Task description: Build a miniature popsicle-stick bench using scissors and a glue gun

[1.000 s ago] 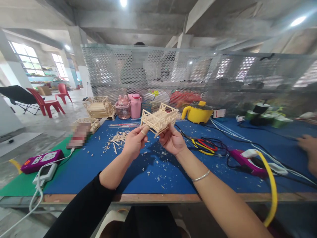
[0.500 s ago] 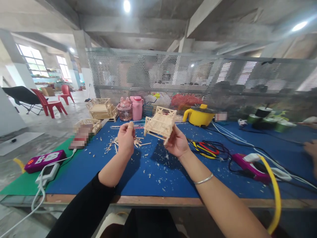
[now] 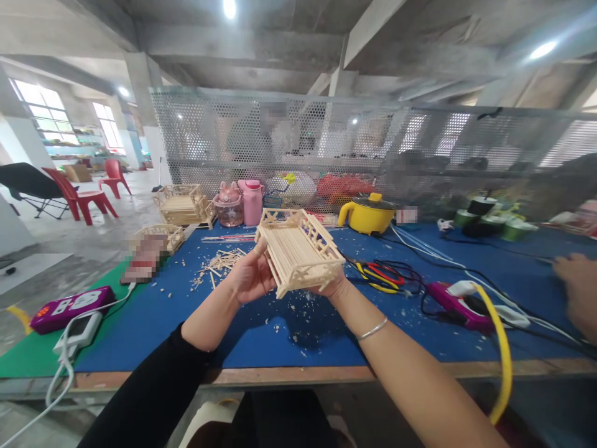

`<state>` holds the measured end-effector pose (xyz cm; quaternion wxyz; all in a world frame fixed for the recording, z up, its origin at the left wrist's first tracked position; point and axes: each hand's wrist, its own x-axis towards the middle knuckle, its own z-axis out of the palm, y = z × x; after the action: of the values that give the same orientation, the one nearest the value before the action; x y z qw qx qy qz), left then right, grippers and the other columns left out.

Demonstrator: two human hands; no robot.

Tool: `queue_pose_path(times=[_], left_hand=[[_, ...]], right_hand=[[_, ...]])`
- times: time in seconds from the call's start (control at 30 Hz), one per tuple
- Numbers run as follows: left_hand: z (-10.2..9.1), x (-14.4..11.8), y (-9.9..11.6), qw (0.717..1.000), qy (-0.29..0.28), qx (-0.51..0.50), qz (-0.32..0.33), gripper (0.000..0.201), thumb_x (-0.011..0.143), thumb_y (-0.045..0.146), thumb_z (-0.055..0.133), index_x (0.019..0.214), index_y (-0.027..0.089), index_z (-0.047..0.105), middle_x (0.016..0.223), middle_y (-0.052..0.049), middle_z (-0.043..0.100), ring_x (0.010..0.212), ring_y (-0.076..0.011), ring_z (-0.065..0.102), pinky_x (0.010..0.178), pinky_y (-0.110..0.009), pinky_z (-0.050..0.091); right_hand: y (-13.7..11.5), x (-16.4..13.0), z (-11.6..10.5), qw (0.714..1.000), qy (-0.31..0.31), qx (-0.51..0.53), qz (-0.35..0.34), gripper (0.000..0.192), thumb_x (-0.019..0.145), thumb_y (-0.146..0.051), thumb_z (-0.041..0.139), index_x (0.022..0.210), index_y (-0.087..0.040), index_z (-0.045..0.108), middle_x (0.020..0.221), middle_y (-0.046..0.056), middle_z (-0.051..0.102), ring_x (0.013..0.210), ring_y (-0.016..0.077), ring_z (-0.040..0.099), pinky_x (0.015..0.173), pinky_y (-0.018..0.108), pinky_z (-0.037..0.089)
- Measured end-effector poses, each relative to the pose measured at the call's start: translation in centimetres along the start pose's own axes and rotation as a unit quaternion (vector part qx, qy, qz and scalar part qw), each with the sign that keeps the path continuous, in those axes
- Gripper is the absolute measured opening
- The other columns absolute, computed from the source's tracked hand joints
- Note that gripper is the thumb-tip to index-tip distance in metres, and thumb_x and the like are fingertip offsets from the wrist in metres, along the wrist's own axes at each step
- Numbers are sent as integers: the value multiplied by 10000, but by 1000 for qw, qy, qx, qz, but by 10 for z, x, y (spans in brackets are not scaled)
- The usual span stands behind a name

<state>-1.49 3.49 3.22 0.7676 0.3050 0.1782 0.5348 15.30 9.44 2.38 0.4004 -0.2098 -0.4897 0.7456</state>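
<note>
— What do the hands hold?

— A stick frame (image 3: pixel 298 252), a small bed-like model of thin wooden sticks with rails at its sides. It is up in the air above the blue mat (image 3: pixel 289 323), level, its long side running away from the person.

— Which hand does what?

— The left hand (image 3: pixel 249 277) grips the frame's left side, thumb up against the near left corner, fingers curled under it. The right hand (image 3: pixel 329 285) is mostly hidden beneath the frame; it supports the right underside, but how far its fingers close I cannot tell. A bangle (image 3: pixel 373 328) sits on that wrist.

— What lies around?

— Loose sticks (image 3: pixel 219 262) and chips are scattered on the mat just left of the left hand. Further left stand two more stick models (image 3: pixel 184 204), one near the mat's back corner and a lower one nearer. Behind the frame are a pink bottle (image 3: pixel 252 201) and a yellow pot (image 3: pixel 367 213), both by the mesh screen (image 3: pixel 326 143). To the right lie coloured cables (image 3: pixel 385 274) and a purple tool (image 3: pixel 459 302) with a yellow hose (image 3: pixel 504 354).

— Anyone else?

— Another person's hand (image 3: pixel 576 292) is blurred at the right edge, well apart from the frame.
</note>
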Motion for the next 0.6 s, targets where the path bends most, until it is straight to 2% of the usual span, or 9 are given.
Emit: queue_pose_path(times=[0.1, 0.2, 0.27, 0.33, 0.43, 0.53, 0.6], left_hand=[[-2, 1, 1, 999, 23, 2, 36, 367, 861, 357, 513, 1110, 104, 608, 867, -138, 711, 832, -237, 693, 690, -319, 573], [-4, 4, 3, 997, 53, 9, 60, 314, 858, 281, 504, 1071, 82, 622, 811, -130, 713, 726, -209, 697, 639, -286, 575], [-4, 8, 3, 993, 87, -2, 82, 279, 859, 246, 501, 1036, 73, 630, 777, -119, 711, 645, -179, 686, 601, -259, 571], [-3, 11, 4, 984, 131, -29, 113, 237, 866, 222, 501, 986, 66, 633, 747, -104, 709, 591, -148, 670, 567, -221, 562], [-2, 14, 5, 969, 166, -77, 165, 194, 882, 202, 496, 941, 72, 628, 755, -86, 711, 617, -127, 673, 593, -193, 562], [-2, 15, 8, 960, 175, -105, 194, 182, 891, 215, 495, 907, 89, 625, 746, -67, 706, 654, -128, 679, 644, -216, 572], [-3, 15, 9, 955, 187, -111, 202, 173, 889, 224, 503, 879, 97, 621, 730, -54, 698, 658, -130, 679, 657, -234, 575]], right_hand=[[2, 4, 1, 999, 1, 30, 31, 380, 818, -456, 398, 932, -204, 658, 871, 72, 713, 809, 218, 656, 713, 370, 521], [3, 8, -1, 997, -9, 63, 38, 304, 863, -349, 392, 903, -189, 647, 766, 36, 711, 602, 149, 631, 533, 262, 500], [2, 9, -2, 995, -22, 74, 60, 339, 891, -409, 378, 873, -188, 635, 676, 14, 692, 486, 120, 586, 409, 207, 430], [0, 8, -5, 992, -49, 70, 91, 482, 887, -564, 329, 858, -182, 621, 607, 12, 670, 431, 119, 561, 341, 189, 372], [-2, 7, -8, 987, -98, 60, 111, 667, 822, -730, 252, 904, -170, 605, 667, 45, 692, 406, 110, 537, 313, 176, 332], [0, 8, -10, 984, -109, 62, 125, 678, 799, -756, 269, 959, -178, 586, 741, 51, 704, 362, 68, 464, 301, 149, 270], [4, 10, -9, 983, -104, 55, 142, 658, 796, -753, 290, 945, -180, 579, 676, 24, 675, 329, 49, 397, 299, 141, 231]])
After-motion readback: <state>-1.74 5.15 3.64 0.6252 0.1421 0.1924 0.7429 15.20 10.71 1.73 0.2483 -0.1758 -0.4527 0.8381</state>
